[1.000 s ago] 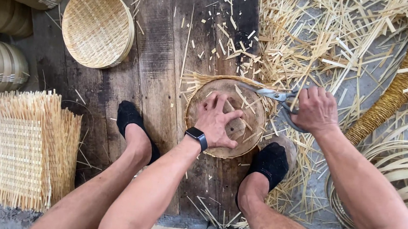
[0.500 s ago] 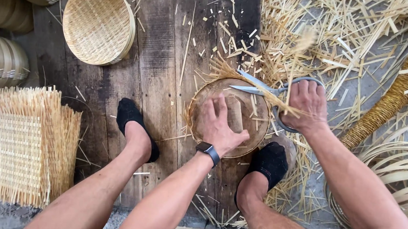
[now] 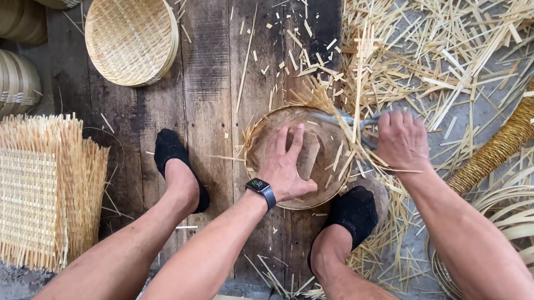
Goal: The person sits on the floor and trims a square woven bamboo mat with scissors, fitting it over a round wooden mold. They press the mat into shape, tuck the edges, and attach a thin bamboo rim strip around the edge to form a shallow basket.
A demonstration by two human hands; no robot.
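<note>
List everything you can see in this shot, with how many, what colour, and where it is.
round woven basket: one, tan, centre of the boards, under the left hand
shears: one pair, grey metal, at that basket's upper right rim
finished round basket: one, pale straw, upper left
stacked baskets: several, pale straw, far left edge
square woven mats: a stack, straw, lower left
cut strips: many, straw, scattered right
coiled strips: a bundle, pale, lower right
wooden boards: dark brown, beneath everything
socks: two, black
watch: one, black, left wrist
left hand: pressing on the basket
right hand: gripping the shears
</note>
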